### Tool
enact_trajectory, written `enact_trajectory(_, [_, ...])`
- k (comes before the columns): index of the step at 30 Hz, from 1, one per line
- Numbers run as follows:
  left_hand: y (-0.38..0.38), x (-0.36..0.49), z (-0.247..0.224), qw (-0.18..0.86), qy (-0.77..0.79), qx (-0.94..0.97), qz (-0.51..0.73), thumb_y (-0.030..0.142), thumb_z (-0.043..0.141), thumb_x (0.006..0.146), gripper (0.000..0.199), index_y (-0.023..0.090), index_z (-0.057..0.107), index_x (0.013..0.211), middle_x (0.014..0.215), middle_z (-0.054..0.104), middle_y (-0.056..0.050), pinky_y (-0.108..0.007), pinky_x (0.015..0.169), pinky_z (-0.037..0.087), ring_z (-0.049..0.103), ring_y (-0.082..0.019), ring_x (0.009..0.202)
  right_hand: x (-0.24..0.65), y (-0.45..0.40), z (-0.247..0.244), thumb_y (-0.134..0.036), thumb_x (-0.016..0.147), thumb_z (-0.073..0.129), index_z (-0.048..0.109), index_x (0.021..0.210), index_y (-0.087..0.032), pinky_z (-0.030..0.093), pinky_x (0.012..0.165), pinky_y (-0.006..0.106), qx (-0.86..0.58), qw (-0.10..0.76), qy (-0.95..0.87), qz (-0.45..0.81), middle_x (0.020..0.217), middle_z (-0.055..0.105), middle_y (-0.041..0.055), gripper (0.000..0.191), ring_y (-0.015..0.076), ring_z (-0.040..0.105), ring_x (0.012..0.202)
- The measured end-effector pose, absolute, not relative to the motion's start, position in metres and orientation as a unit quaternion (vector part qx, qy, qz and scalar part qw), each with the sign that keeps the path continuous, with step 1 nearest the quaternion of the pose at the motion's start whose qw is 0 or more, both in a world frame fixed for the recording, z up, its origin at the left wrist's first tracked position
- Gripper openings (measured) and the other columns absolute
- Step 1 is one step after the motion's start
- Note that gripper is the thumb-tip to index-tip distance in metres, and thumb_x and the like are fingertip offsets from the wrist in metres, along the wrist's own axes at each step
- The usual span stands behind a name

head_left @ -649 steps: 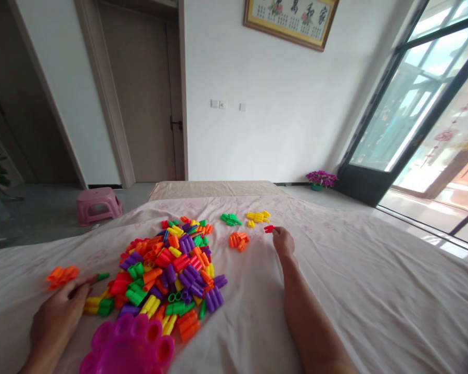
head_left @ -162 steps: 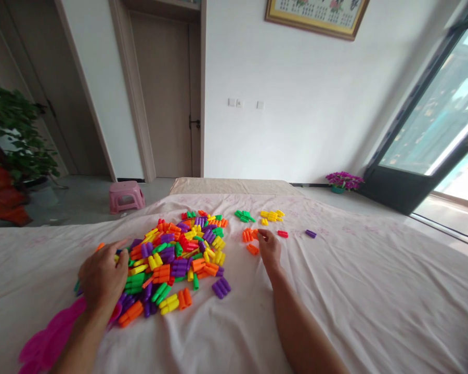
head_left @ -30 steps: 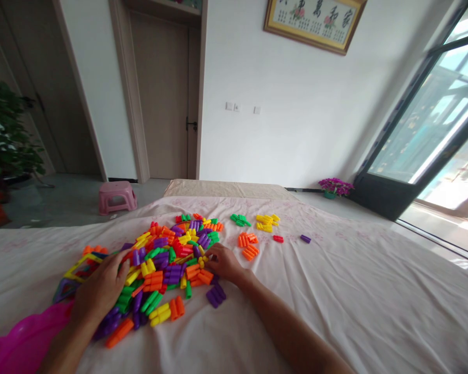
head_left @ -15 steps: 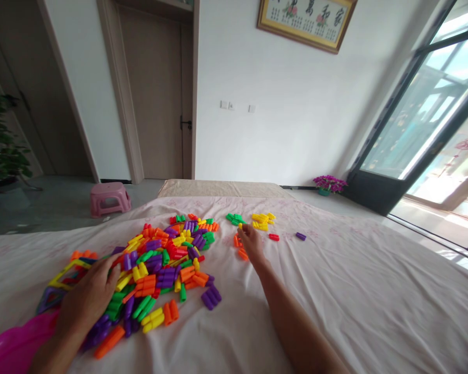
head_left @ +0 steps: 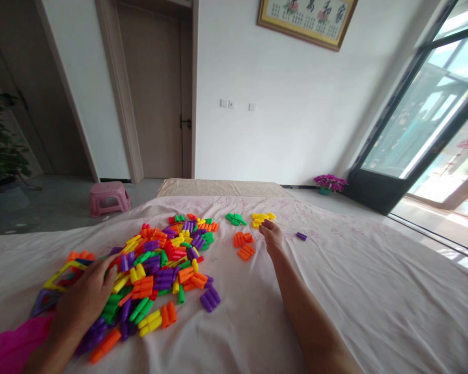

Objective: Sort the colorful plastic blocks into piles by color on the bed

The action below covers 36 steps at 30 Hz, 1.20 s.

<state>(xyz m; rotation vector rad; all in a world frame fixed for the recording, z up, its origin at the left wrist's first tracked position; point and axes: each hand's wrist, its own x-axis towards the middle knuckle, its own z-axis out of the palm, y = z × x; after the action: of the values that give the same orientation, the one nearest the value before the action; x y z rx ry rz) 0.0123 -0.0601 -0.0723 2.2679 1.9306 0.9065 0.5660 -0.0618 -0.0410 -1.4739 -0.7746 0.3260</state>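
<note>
While the left hand (head_left: 85,295) curved loosely at the left edge of the colourful block pile (head_left: 156,270), the right hand (head_left: 273,239) bunched its fingers beside yellow blocks (head_left: 262,217); either's grip was unclear.

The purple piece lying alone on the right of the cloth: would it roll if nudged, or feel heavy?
The purple piece probably wouldn't roll far: it looks like tubes joined side by side, lying on creased cloth. It's likely light, being small beside the right hand, and probably stiff, given its smooth, plastic-looking surface.
</note>
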Motion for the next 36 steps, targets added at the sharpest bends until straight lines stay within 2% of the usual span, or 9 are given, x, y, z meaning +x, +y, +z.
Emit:
enact_trajectory(3, [-0.062, 0.015, -0.069, 0.016, 0.632, 0.719, 0.290, 0.045, 0.031, 0.103, 0.053, 0.019, 0.063, 0.137, 0.144, 0.068, -0.015, -0.048, 0.113, 0.051, 0.066, -0.032, 0.131, 0.536, -0.067, -0.044, -0.044, 0.068, 0.077, 0.076, 0.103, -0.016, 0.059, 0.064, 0.030, -0.608, 0.665, -0.376, 0.219, 0.085, 0.076, 0.0059, 0.045, 0.0193, 0.071, 0.072])
enact_trajectory(6, [-0.064, 0.016, -0.067, 0.014, 0.638, 0.715, 0.286, 0.046, 0.030, 0.104, 0.053, 0.020, 0.062, 0.138, 0.145, 0.067, -0.014, -0.046, 0.112, 0.051, 0.066, -0.031, 0.131, 0.492, -0.075, -0.045, -0.040, 0.079, 0.072, 0.079, 0.105, -0.018, 0.057, 0.065, 0.029, -0.608, 0.552, -0.515, 0.244, 0.085, 0.078, 0.0049, 0.034, 0.0193, 0.071, 0.073])
enact_trajectory(10, [-0.065, 0.017, -0.065, 0.023, 0.642, 0.717, 0.271, 0.049, 0.024, 0.105, 0.060, 0.016, 0.059, 0.142, 0.148, 0.065, -0.017, -0.048, 0.113, 0.050, 0.064, -0.033, 0.134, 0.436, -0.084, -0.043, -0.027, 0.089, 0.071, 0.082, 0.099, -0.021, 0.054, 0.075, 0.027, -0.576, 0.397, -0.683, 0.209, 0.092, 0.079, 0.0040, 0.016, 0.0180, 0.072, 0.082])
enact_trajectory(14, [-0.065, 0.017, -0.064, 0.027, 0.640, 0.718, 0.273, 0.049, 0.023, 0.105, 0.063, 0.014, 0.059, 0.142, 0.147, 0.065, -0.018, -0.048, 0.115, 0.049, 0.063, -0.034, 0.136, 0.402, -0.090, -0.042, -0.029, 0.092, 0.077, 0.081, 0.108, -0.022, 0.051, 0.078, 0.025, -0.572, 0.305, -0.744, 0.164, 0.104, 0.078, 0.0049, 0.018, 0.0169, 0.071, 0.087])
enact_trajectory(17, [-0.065, 0.018, -0.065, 0.024, 0.642, 0.716, 0.273, 0.048, 0.023, 0.104, 0.062, 0.014, 0.060, 0.141, 0.147, 0.065, -0.018, -0.048, 0.114, 0.049, 0.063, -0.034, 0.135, 0.393, -0.093, -0.045, -0.028, 0.092, 0.079, 0.081, 0.107, -0.023, 0.050, 0.083, 0.025, -0.577, 0.266, -0.758, 0.147, 0.105, 0.077, 0.0042, 0.017, 0.0177, 0.070, 0.094])
enact_trajectory(21, [-0.065, 0.018, -0.066, 0.026, 0.649, 0.710, 0.271, 0.048, 0.024, 0.104, 0.060, 0.016, 0.060, 0.140, 0.148, 0.065, -0.017, -0.048, 0.113, 0.050, 0.064, -0.034, 0.134, 0.393, -0.094, -0.050, -0.024, 0.094, 0.076, 0.080, 0.104, -0.024, 0.048, 0.087, 0.024, -0.569, 0.257, -0.769, 0.138, 0.105, 0.076, 0.0035, 0.011, 0.0177, 0.069, 0.100])
enact_trajectory(27, [-0.061, 0.014, -0.071, 0.028, 0.639, 0.716, 0.279, 0.048, 0.027, 0.104, 0.057, 0.018, 0.060, 0.139, 0.147, 0.066, -0.016, -0.050, 0.114, 0.049, 0.065, -0.034, 0.133, 0.422, -0.091, -0.049, -0.028, 0.098, 0.071, 0.078, 0.108, -0.023, 0.048, 0.081, 0.024, -0.599, 0.296, -0.737, 0.103, 0.106, 0.075, 0.0047, 0.013, 0.0177, 0.069, 0.095])
enact_trajectory(33, [-0.059, 0.013, -0.073, 0.032, 0.631, 0.718, 0.293, 0.047, 0.030, 0.103, 0.055, 0.019, 0.061, 0.138, 0.145, 0.067, -0.017, -0.052, 0.115, 0.048, 0.064, -0.035, 0.133, 0.499, -0.089, -0.034, -0.028, 0.099, 0.062, 0.078, 0.107, -0.022, 0.048, 0.081, 0.028, -0.718, 0.348, -0.602, 0.022, 0.104, 0.076, 0.0058, 0.019, 0.0203, 0.069, 0.094])
enact_trajectory(36, [-0.059, 0.012, -0.075, 0.030, 0.617, 0.723, 0.308, 0.045, 0.033, 0.102, 0.053, 0.020, 0.062, 0.139, 0.144, 0.067, -0.017, -0.052, 0.115, 0.049, 0.065, -0.035, 0.132, 0.540, -0.097, -0.035, -0.029, 0.098, 0.061, 0.078, 0.110, -0.020, 0.048, 0.079, 0.027, -0.790, 0.334, -0.515, -0.003, 0.107, 0.078, 0.0074, 0.023, 0.0208, 0.070, 0.095])
